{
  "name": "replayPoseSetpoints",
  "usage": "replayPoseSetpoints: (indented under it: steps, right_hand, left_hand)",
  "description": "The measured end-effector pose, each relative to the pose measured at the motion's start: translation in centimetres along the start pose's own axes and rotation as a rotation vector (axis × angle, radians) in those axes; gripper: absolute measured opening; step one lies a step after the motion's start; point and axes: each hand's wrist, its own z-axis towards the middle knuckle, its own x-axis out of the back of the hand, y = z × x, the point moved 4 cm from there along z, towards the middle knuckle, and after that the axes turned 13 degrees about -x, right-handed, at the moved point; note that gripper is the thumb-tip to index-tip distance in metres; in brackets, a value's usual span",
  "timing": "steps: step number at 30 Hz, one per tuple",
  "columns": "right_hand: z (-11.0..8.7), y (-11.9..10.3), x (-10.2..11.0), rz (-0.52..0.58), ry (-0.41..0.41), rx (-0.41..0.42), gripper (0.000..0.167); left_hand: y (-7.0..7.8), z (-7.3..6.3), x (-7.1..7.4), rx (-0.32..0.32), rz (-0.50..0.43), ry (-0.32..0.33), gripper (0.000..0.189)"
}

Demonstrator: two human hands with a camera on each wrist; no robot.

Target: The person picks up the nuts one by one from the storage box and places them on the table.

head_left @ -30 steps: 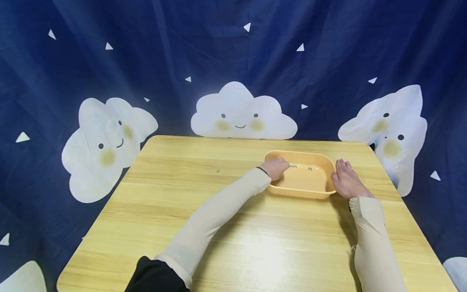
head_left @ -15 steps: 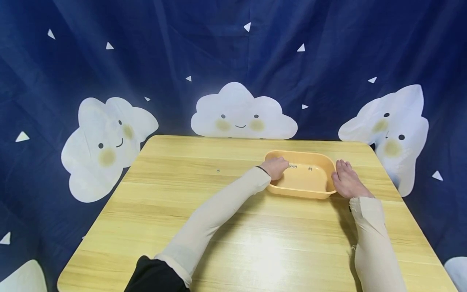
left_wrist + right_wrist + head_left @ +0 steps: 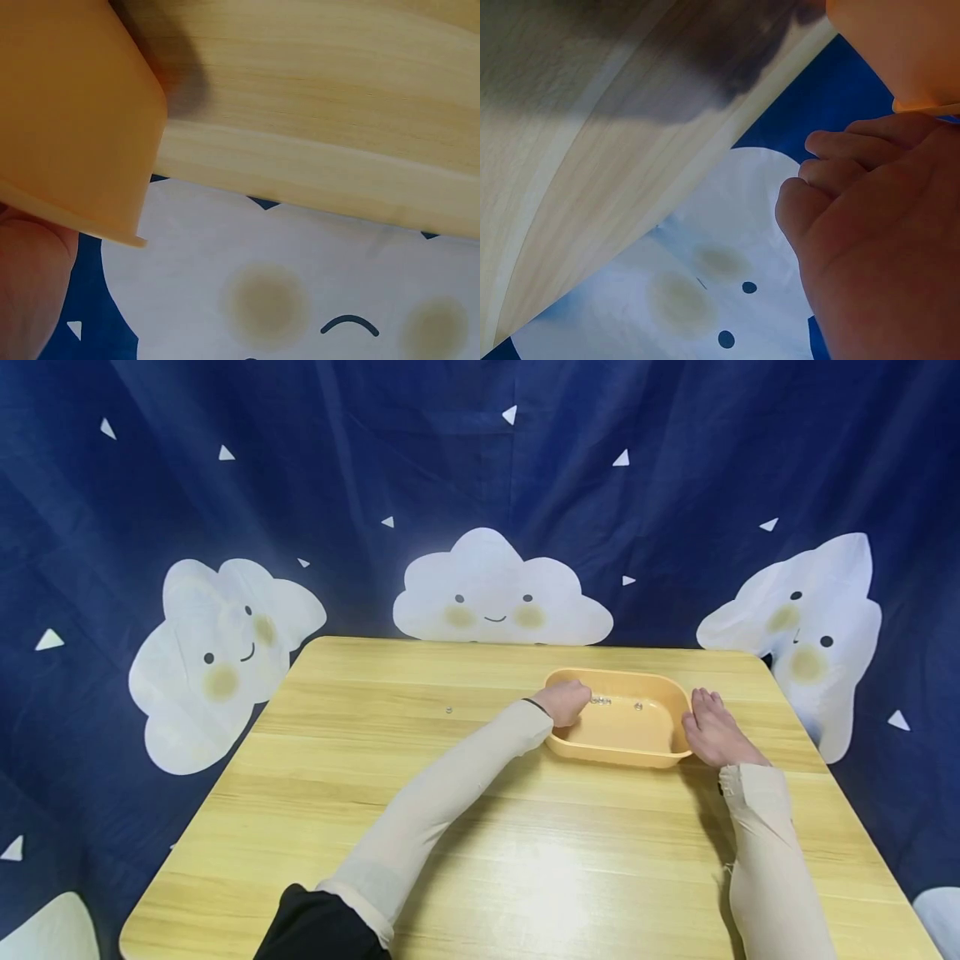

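Arms (image 3: 442,802) outstretched over a wooden table (image 3: 352,777) bracket an orange tray (image 3: 611,757) at its far right. The left arm slants in from the near left, its hand (image 3: 564,702) knuckles up at the tray's left end; the fingers dip inside with tips hidden, so whether they pinch anything cannot be told. From the near right, the other arm brings the right hand (image 3: 720,729) to the tray's right end, fingers straight, pressed together and pointing to the far side. The tray opens upward, long axis running left to right, one short end at each hand. A few small clear pieces (image 3: 602,701) lie inside near the far left; another piece (image 3: 449,710) rests on the table, well left of the tray.
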Motion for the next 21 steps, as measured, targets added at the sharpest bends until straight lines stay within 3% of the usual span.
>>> replayPoseSetpoints:
  steps: [7, 15, 21]
  right_hand:
    - [0.04, 0.10, 0.01, 0.009, -0.010, -0.012, 0.064]
    - [0.02, 0.04, 0.04, 0.015, -0.024, -0.019, 0.063]
    - [0.07, 0.08, 0.02, 0.015, -0.016, -0.002, 0.062]
  left_hand:
    - [-0.44, 0.26, -0.06, -0.004, -0.040, 0.008, 0.035]
    - [-0.81, 0.41, -0.21, 0.061, -0.151, 0.031, 0.037]
    - [-0.66, 0.30, 0.06, 0.048, -0.134, 0.044, 0.039]
